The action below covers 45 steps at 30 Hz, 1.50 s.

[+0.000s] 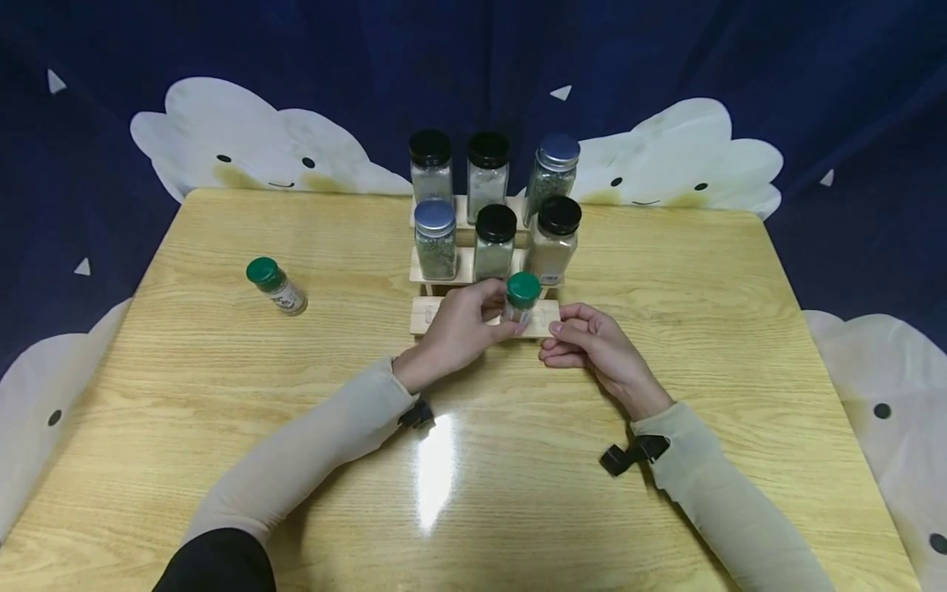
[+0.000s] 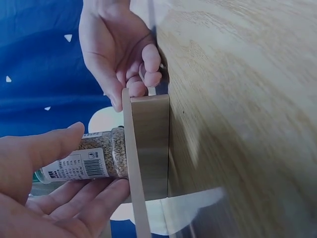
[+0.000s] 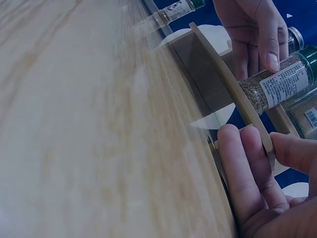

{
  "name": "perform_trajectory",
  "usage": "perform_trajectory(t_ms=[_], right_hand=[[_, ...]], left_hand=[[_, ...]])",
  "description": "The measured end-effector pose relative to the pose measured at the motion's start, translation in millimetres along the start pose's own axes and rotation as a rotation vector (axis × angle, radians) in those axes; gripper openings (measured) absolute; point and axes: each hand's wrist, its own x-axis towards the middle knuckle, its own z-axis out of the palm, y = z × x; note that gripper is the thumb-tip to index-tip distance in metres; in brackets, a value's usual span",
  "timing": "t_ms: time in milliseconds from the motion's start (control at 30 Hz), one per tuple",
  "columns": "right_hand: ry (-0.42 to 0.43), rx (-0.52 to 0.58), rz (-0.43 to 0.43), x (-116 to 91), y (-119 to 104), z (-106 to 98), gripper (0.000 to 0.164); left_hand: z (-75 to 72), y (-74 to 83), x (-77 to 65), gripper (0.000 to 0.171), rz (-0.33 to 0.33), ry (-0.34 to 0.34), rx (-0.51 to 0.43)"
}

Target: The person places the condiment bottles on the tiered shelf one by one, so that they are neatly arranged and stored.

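My left hand [image 1: 460,325] grips a small green-capped spice jar [image 1: 522,296] that stands on the lowest step of a wooden tiered rack [image 1: 425,311]. In the left wrist view, tan seeds and a printed barcode label show on this jar [image 2: 91,161], with the thumb on one side and fingers on the other. The jar's base meets the step board. At the rack's right end my right hand [image 1: 602,349] pinches the lowest step, its thumb on the board's top and its fingers [image 3: 237,163] at the edge below.
Taller jars with black or silver lids, such as this black-lidded jar [image 1: 494,242], stand on the two upper steps. Another green-capped jar [image 1: 277,286] is on the wooden table [image 1: 333,247], left of the rack. Behind hangs a dark blue curtain [image 1: 473,66] with white clouds.
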Motion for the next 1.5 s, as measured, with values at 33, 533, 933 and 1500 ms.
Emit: perform_trajectory(t_ms=[33,533,933,1500], right_hand=[[-0.001,0.001,-0.002,0.2,-0.4,0.2,0.019],[0.011,-0.032,-0.001,2.3,-4.2,0.2,0.021],[0.011,-0.025,-0.003,2.5,-3.7,-1.1,0.020],[0.009,-0.042,0.014,0.0,-1.9,-0.8,0.022]], left_hand=[[-0.3,-0.1,-0.1,0.046,0.002,0.002,-0.005],[-17.5,2.1,-21.5,0.047,-0.038,0.059,-0.021],[-59.3,-6.8,-65.1,0.038,0.020,0.074,-0.126],[-136.8,-0.8,-101.9,0.026,0.340,0.474,-0.131]])
